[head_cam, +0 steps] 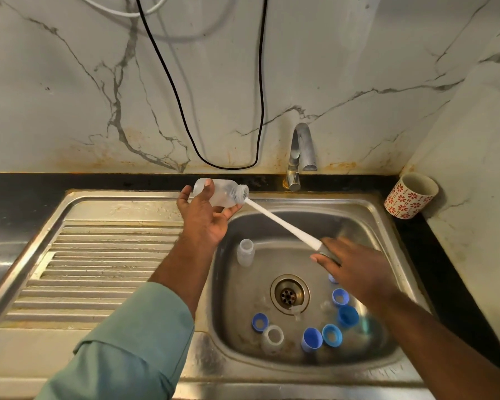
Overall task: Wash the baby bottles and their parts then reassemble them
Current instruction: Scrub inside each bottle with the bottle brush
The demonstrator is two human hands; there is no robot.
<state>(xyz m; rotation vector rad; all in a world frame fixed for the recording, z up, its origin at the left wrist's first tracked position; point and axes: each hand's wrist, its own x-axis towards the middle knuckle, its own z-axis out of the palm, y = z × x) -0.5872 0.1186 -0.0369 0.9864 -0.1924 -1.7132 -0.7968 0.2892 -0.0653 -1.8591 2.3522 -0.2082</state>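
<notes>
Head view: a clear baby bottle [218,193] is held on its side above the back-left rim of the steel sink [381,223], its open neck turned to the right. It is gripped by the left hand [207,216], palm up, with the fingers and thumb curled round the body. A white-handled bottle brush [283,223] is entered at the bottle neck; its bristled head is seen inside the mouth, and the shaft slopes down and to the right over the basin. The grey grip end of the brush is held in the right hand [355,265], whose fingers are blurred; how tightly they close cannot be told.

On the basin floor a second clear bottle [245,252] stands upright to the left of the drain [289,294]. A third clear bottle [272,339] stands near the front wall. Blue rings and caps [332,334] are scattered in front and to the right of the drain.

A patterned cup [410,194] lies tilted on the black bench [445,272] at the right corner, beside the tap [300,154].
</notes>
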